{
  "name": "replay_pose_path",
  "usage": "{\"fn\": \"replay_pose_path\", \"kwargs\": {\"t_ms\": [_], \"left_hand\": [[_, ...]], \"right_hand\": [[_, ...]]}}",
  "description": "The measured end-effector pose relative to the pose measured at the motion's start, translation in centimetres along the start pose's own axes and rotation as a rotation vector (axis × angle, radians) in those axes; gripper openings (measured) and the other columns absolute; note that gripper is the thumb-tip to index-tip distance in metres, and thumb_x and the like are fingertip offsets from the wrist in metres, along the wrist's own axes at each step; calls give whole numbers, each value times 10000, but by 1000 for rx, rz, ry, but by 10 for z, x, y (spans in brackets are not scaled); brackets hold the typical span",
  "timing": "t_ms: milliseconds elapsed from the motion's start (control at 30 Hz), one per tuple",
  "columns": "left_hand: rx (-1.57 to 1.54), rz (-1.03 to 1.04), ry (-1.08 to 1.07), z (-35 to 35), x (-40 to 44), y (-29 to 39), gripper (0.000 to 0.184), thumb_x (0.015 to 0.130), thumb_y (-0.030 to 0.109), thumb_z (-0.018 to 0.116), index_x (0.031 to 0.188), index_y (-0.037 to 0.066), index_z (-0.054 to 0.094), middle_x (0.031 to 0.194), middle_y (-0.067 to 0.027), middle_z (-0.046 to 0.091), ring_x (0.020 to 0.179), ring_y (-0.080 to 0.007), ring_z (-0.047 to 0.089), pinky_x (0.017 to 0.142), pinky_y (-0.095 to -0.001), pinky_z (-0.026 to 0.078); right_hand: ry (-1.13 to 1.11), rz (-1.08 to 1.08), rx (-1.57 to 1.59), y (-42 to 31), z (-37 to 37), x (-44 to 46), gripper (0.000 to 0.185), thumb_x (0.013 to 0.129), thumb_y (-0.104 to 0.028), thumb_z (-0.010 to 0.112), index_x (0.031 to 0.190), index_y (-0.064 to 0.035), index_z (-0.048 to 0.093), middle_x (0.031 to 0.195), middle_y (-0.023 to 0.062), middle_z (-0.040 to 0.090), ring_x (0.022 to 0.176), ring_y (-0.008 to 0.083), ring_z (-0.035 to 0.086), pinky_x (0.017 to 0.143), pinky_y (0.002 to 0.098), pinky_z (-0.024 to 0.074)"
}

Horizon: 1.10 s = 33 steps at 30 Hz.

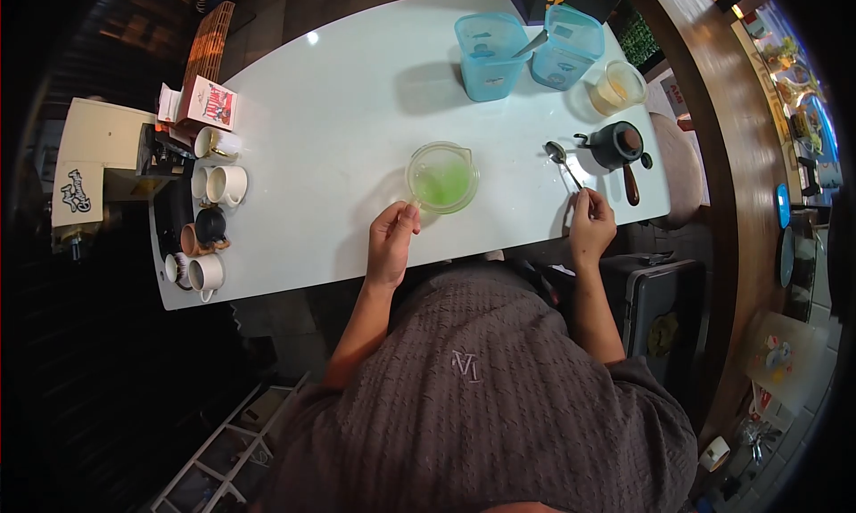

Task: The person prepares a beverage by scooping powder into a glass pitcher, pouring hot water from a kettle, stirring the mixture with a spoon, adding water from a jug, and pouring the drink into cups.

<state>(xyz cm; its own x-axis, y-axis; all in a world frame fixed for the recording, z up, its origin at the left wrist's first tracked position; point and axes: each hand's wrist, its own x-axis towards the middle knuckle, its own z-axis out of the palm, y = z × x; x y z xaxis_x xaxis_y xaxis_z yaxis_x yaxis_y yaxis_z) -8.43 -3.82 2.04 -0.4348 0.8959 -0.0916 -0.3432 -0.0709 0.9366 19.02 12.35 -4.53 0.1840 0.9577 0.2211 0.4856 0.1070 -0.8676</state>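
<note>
A clear glass jug [443,181] with green liquid in it stands near the front middle of the white table. My left hand [391,244] is closed at its lower left, fingers pinched on the jug's handle. Further right, my right hand [592,227] pinches the end of a metal spoon [557,154], whose bowl points up and away over the table. Beyond the spoon sits a dark pot [615,145] with a wooden handle. Whether the spoon's bowl touches the table is hard to tell.
Two blue containers [492,70] [565,58] stand at the back right, beside a glass cup [617,88]. Several cups [226,185] and a red-and-white box [210,104] line the left end of the table [334,112]. A dark case [664,303] is below at right.
</note>
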Motion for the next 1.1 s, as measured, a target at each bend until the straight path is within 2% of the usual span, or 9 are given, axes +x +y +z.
{"fn": "replay_pose_path", "kwargs": {"t_ms": [33, 233, 433, 500, 733, 800, 867, 900, 1100], "left_hand": [[-1, 2, 3, -2, 0, 1, 294, 960, 257, 550, 733, 71, 541, 687, 42, 455, 687, -51, 390, 659, -210, 319], [-20, -12, 21, -13, -1, 11, 291, 963, 251, 546, 736, 69, 541, 683, 47, 449, 679, -50, 382, 652, -207, 314], [-30, 0, 10, -27, 3, 17, 282, 964, 228, 542, 735, 64, 540, 679, 46, 442, 679, -49, 381, 654, -207, 313], [-8, -39, -16, -34, 3, 17, 231, 971, 187, 506, 767, 77, 506, 737, 21, 430, 739, -111, 403, 722, -266, 352], [-15, -91, -54, -56, 10, 16, 209, 965, 174, 515, 801, 49, 547, 759, 15, 468, 737, -104, 411, 711, -265, 359], [-7, -110, -95, -62, 13, 18, 220, 964, 167, 515, 782, 46, 542, 740, 13, 462, 726, -102, 409, 698, -259, 353], [8, -141, -134, -66, 18, 20, 229, 965, 166, 512, 772, 47, 540, 724, 12, 455, 717, -102, 407, 689, -254, 349], [21, -153, -164, -66, 21, 21, 238, 966, 166, 509, 762, 47, 539, 709, 11, 448, 707, -102, 404, 680, -249, 344], [150, -188, -334, -43, 31, 24, 328, 984, 212, 476, 695, 58, 471, 653, 17, 391, 651, -97, 349, 619, -245, 307]], "right_hand": [[-9, -20, -164, -2, -4, 1, 152, 828, -199, 670, 884, -65, 712, 798, 88, 651, 749, 207, 606, 691, 317, 463], [-21, -152, -353, -3, -2, -4, 164, 818, -291, 675, 876, -145, 718, 881, 29, 630, 908, 222, 536, 829, 401, 336], [21, -170, -507, -3, 3, -6, 163, 815, -309, 684, 898, -174, 723, 921, 15, 589, 914, 217, 526, 838, 403, 326], [26, -167, -507, -4, 4, -7, 169, 814, -311, 685, 903, -173, 724, 926, 19, 592, 911, 217, 526, 840, 401, 323], [120, -170, -526, -7, 9, -14, 179, 823, -325, 679, 912, -177, 726, 951, 22, 600, 944, 212, 527, 860, 407, 309], [192, -174, -572, -17, 9, -21, 162, 828, -293, 683, 899, -153, 727, 917, 26, 614, 890, 217, 554, 824, 397, 366], [240, -112, -353, -28, 3, -27, 140, 824, -245, 694, 880, -120, 724, 866, 45, 629, 810, 220, 581, 722, 347, 440], [294, -261, -453, -26, -3, -28, 136, 838, -199, 685, 870, -70, 713, 824, 66, 638, 720, 198, 594, 630, 293, 467], [471, -91, -283, -38, -68, -38, 196, 889, -183, 642, 899, 8, 685, 817, 64, 658, 703, 116, 584, 666, 262, 466]]}}
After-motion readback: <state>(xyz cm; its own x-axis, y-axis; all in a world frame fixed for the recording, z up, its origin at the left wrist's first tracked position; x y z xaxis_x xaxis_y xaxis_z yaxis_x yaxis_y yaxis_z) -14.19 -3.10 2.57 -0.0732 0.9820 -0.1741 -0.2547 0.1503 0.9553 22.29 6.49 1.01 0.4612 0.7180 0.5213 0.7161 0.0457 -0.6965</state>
